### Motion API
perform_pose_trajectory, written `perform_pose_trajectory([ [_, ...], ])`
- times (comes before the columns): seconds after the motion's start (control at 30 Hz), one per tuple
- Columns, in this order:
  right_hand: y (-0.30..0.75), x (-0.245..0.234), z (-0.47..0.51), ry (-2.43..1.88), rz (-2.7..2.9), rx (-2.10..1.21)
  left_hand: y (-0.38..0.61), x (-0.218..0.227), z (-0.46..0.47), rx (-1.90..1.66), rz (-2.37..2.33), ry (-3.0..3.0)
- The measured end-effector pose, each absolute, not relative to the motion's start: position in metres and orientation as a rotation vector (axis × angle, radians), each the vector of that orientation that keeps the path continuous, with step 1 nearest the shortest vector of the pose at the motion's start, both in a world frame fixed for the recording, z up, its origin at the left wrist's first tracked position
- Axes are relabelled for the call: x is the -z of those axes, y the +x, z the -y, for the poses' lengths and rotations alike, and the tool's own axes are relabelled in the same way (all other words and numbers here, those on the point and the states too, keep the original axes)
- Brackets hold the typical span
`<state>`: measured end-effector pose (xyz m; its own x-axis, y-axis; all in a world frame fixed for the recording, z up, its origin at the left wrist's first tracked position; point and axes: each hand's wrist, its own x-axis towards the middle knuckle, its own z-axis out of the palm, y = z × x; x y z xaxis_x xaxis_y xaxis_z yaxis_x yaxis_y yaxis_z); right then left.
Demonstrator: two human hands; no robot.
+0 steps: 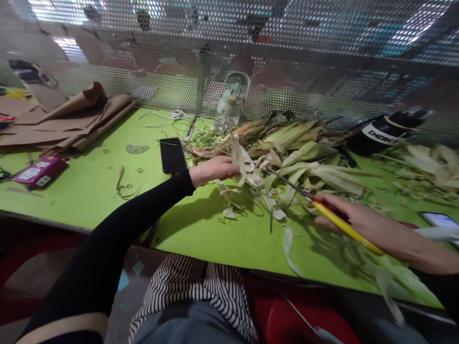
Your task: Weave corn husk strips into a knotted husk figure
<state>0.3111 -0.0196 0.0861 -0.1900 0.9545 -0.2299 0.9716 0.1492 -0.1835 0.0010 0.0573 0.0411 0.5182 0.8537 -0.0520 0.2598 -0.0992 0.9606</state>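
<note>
Corn husks [294,143], pale green and tan, lie heaped on the green table, with cut strips and scraps around them. My left hand [217,170] is closed on a pale strip of husk [239,160] at the heap's near left side. In my right hand [347,222] is a pair of scissors [332,217] with yellow and red handles. Its dark blades point left toward the scraps, to the right of my left hand; whether they touch any husk I cannot tell. My right fingers are partly hidden behind the handles.
A black phone [172,155] lies left of the heap. Behind stand a pale green water bottle [231,100] and a perforated metal screen [172,52]. A black bottle [385,131] leans at right. Brown paper [71,122] and a purple packet [41,172] are at left.
</note>
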Motion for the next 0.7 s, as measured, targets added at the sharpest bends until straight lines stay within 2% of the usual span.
perform_pose_trajectory([
  [0.1, 0.305, -0.086, 0.019, 1.964, -2.269, 0.55, 0.005, -0.044, -0.049, -0.584, -0.989, 1.727],
  [0.7, 0.279, -0.081, 0.016, 1.901, -2.368, 0.674, 0.019, -0.041, -0.032, -0.333, -1.052, 2.097],
])
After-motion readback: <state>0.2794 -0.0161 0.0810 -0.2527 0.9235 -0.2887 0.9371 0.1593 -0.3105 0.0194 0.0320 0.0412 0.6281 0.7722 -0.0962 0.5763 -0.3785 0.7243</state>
